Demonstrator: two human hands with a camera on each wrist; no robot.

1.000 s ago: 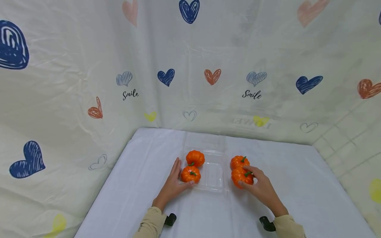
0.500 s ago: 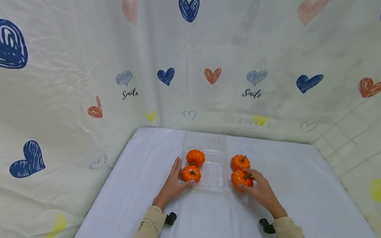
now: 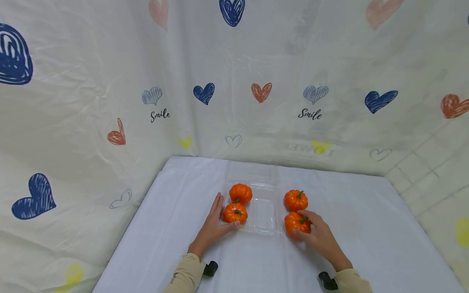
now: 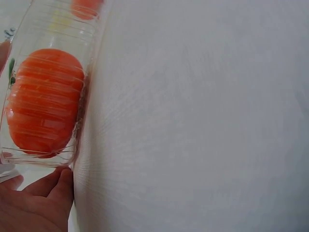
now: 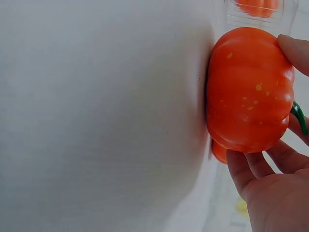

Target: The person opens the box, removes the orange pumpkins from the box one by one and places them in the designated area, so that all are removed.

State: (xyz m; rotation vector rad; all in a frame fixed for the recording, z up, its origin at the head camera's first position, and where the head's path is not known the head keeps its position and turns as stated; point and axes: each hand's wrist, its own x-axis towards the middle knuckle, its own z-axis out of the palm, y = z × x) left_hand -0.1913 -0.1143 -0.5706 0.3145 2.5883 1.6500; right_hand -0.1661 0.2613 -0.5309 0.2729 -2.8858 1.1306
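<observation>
Two small orange pumpkins with green stems sit in the left half of a clear plastic clamshell box [image 3: 264,215]: a rear one [image 3: 240,193] and a front one [image 3: 235,213]. My left hand [image 3: 212,228] rests against the box's front left corner, straight fingers along its left wall and thumb along its front. In the left wrist view, the front pumpkin [image 4: 46,104] shows through the ribbed wall. My right hand [image 3: 322,237] holds another pumpkin [image 3: 296,224] between thumb and fingers, right of the box. In the right wrist view this pumpkin [image 5: 248,92] appears close to the cloth.
A fourth pumpkin [image 3: 295,200] stands on the white-covered table [image 3: 351,211], behind the held one. The box's raised lid [image 3: 250,173] lies folded back toward the rear. A heart-printed curtain [image 3: 234,61] hangs behind the table and at its sides.
My right hand has drawn its pumpkin a little toward me, away from the pumpkin behind it, so a gap shows between them. The left hand and the box have stayed put.
</observation>
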